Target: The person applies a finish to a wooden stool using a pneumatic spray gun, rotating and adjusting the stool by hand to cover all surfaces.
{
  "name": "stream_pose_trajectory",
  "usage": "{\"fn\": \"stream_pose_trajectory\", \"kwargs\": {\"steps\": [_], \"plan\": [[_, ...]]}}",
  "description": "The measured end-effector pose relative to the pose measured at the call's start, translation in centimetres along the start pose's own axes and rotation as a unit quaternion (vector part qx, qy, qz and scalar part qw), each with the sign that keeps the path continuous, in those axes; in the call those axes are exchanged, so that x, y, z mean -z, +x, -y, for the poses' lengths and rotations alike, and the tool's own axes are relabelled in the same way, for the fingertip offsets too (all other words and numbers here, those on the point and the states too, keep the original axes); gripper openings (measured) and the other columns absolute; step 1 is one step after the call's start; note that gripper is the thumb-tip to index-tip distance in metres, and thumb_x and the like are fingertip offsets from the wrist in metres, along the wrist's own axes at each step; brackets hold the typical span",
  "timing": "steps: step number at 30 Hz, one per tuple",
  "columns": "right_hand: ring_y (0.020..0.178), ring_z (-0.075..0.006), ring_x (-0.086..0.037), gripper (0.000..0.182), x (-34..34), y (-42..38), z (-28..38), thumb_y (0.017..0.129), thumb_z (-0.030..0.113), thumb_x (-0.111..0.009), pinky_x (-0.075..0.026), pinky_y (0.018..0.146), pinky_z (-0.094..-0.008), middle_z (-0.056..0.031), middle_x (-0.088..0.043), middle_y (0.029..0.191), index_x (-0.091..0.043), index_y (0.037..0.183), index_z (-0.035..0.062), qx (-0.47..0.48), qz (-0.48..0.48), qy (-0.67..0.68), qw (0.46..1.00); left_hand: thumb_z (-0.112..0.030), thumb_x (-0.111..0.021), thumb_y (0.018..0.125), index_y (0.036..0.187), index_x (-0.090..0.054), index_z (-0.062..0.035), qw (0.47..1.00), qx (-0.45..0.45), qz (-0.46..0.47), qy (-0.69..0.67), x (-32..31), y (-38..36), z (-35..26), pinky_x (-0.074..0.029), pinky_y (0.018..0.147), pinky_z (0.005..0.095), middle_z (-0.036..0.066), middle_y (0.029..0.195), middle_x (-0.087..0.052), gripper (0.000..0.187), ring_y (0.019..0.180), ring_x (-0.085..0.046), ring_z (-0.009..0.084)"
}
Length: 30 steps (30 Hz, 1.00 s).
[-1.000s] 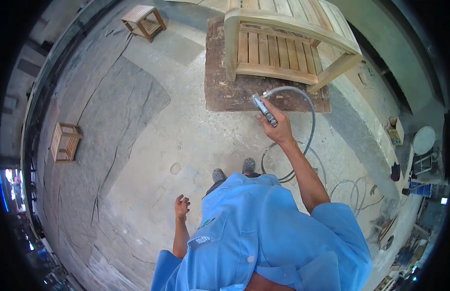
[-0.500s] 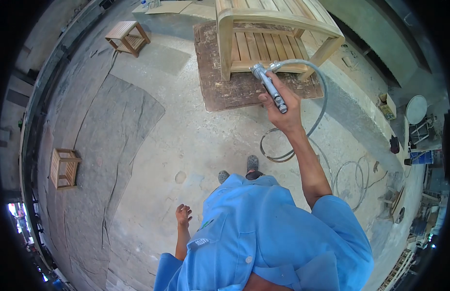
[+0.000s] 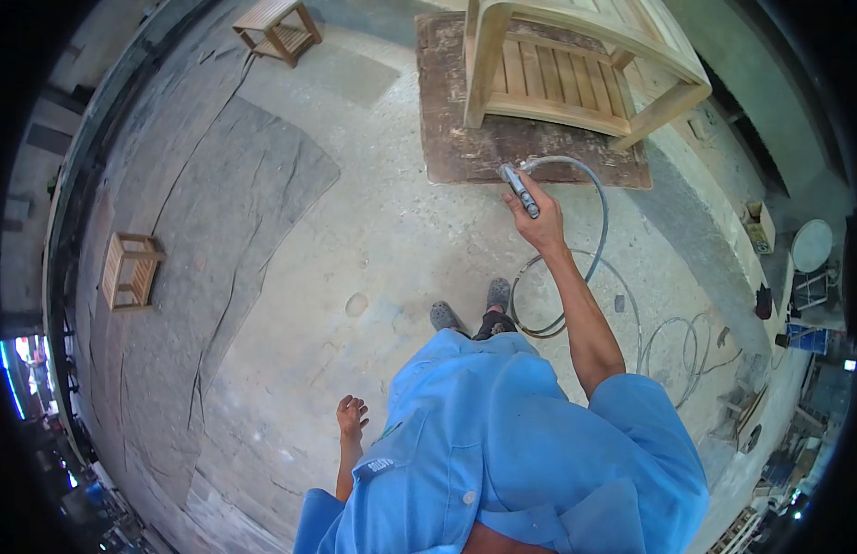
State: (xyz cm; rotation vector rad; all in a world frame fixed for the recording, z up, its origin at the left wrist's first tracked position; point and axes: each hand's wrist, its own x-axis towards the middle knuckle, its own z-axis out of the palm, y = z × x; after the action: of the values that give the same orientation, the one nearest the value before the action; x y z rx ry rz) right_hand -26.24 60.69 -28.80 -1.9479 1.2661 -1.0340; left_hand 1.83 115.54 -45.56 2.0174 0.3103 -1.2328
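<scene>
My right hand (image 3: 541,220) is wrapped round a metal spray gun (image 3: 521,192), whose grey hose (image 3: 602,212) arcs to the right and loops down to the floor. Just beyond the gun stands a slatted wooden bench (image 3: 556,78) on a worn brown board (image 3: 447,138). My left hand (image 3: 352,415) hangs low by my side over the floor, its fingers loosely curled and apart, holding nothing.
A small slatted wooden stool (image 3: 279,32) stands at the upper left, another (image 3: 133,270) at the far left beside a grey floor sheet (image 3: 235,185). Coiled hose (image 3: 678,346) lies at the right. A round white disc (image 3: 812,246) and a blue container (image 3: 807,339) are at the far right.
The spray gun in my right hand has moved lower, away from the bench. The view has shifted, so the bench and board appear further right and the stools higher.
</scene>
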Motion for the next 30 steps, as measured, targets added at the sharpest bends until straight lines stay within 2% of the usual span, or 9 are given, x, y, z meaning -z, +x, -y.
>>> {"fn": "stream_pose_trajectory", "kwargs": {"steps": [4, 7, 11, 16, 19, 22, 25, 30], "plan": [[0.100, -0.0334, -0.071, 0.050, -1.7, -0.6, -2.3, 0.087, 0.037, -0.075, -0.054, 0.083, -0.0392, -0.0190, -0.072, 0.112, -0.067, 0.128, 0.0098, -0.071, 0.028, -0.028, 0.997, -0.034, -0.065, 0.095, 0.144, -0.042, -0.0121, 0.999, -0.031, 0.011, 0.001, 1.1, -0.1, 0.9, -0.050, 0.082, 0.0535, 0.009, 0.116, -0.066, 0.058, 0.103, -0.064, 0.0273], [0.101, -0.0331, -0.071, 0.050, -1.5, -0.5, -2.7, 0.087, 0.037, -0.075, -0.054, 0.084, -0.0398, -0.0182, -0.072, 0.113, -0.066, 0.128, 0.0101, -0.081, 0.019, -0.019, 0.996, -0.035, -0.064, 0.095, 0.144, -0.042, -0.0117, 0.999, -0.033, 0.018, 0.003, 1.7, 0.5, 1.2, -0.049, 0.085, 0.0559, 0.011, 0.120, -0.065, 0.059, 0.107, -0.064, 0.0300], [0.100, -0.0328, -0.071, 0.050, 1.4, 0.5, -0.9, 0.087, 0.036, -0.076, -0.054, 0.084, -0.0383, -0.0172, -0.072, 0.113, -0.066, 0.129, 0.0109, -0.020, -0.024, -0.002, 0.999, -0.034, -0.063, 0.095, 0.144, -0.042, -0.0123, 0.999, -0.030, 0.021, 0.014, 1.0, 1.0, -0.4, -0.049, 0.087, 0.0580, 0.012, 0.121, -0.064, 0.058, 0.107, -0.063, 0.0314], [0.094, -0.0300, -0.072, 0.050, 7.0, 2.6, 5.4, 0.087, 0.028, -0.078, -0.054, 0.080, -0.0353, -0.0173, -0.072, 0.108, -0.064, 0.131, 0.0101, 0.051, -0.059, 0.028, 0.997, -0.034, -0.066, 0.093, 0.139, -0.046, -0.0146, 0.995, -0.052, 0.067, 0.044, -1.5, 4.2, -3.5, -0.049, 0.083, 0.0575, 0.007, 0.108, -0.066, 0.053, 0.098, -0.066, 0.0266], [0.089, -0.0286, -0.071, 0.052, 10.4, 3.9, 8.5, 0.085, 0.022, -0.079, -0.054, 0.077, -0.0347, -0.0173, -0.072, 0.101, -0.062, 0.133, 0.0083, 0.094, -0.064, 0.042, 0.993, -0.035, -0.066, 0.093, 0.139, -0.046, -0.0147, 0.991, -0.066, 0.094, 0.063, -3.8, 6.3, -6.5, -0.049, 0.081, 0.0558, 0.008, 0.111, -0.066, 0.055, 0.098, -0.066, 0.0269], [0.086, -0.0284, -0.070, 0.055, 13.1, 5.2, 11.1, 0.083, 0.019, -0.080, -0.053, 0.074, -0.0349, -0.0171, -0.071, 0.098, -0.061, 0.134, 0.0068, 0.149, -0.080, 0.071, 0.983, -0.037, -0.066, 0.093, 0.139, -0.046, -0.0144, 0.995, -0.071, 0.059, 0.042, -7.2, 6.0, -9.6, -0.049, 0.080, 0.0547, 0.008, 0.114, -0.067, 0.055, 0.100, -0.066, 0.0272], [0.085, -0.0290, -0.071, 0.057, 14.8, 6.1, 11.5, 0.082, 0.016, -0.082, -0.054, 0.074, -0.0354, -0.0171, -0.071, 0.099, -0.061, 0.134, 0.0057, 0.183, -0.093, 0.068, 0.976, -0.038, -0.067, 0.092, 0.140, -0.045, -0.0136, 0.992, -0.089, 0.073, 0.044, -10.6, 4.9, -12.1, -0.050, 0.081, 0.0541, 0.010, 0.117, -0.067, 0.057, 0.102, -0.066, 0.0280], [0.081, -0.0290, -0.070, 0.058, 15.5, 7.0, 7.7, 0.082, 0.016, -0.081, -0.054, 0.073, -0.0364, -0.0173, -0.071, 0.100, -0.060, 0.135, 0.0084, 0.170, -0.035, 0.092, 0.980, -0.043, -0.065, 0.093, 0.140, -0.046, -0.0126, 0.990, -0.104, 0.065, 0.068, -16.0, 3.2, -13.8, -0.051, 0.084, 0.0522, 0.012, 0.119, -0.066, 0.059, 0.104, -0.066, 0.0307]]}}
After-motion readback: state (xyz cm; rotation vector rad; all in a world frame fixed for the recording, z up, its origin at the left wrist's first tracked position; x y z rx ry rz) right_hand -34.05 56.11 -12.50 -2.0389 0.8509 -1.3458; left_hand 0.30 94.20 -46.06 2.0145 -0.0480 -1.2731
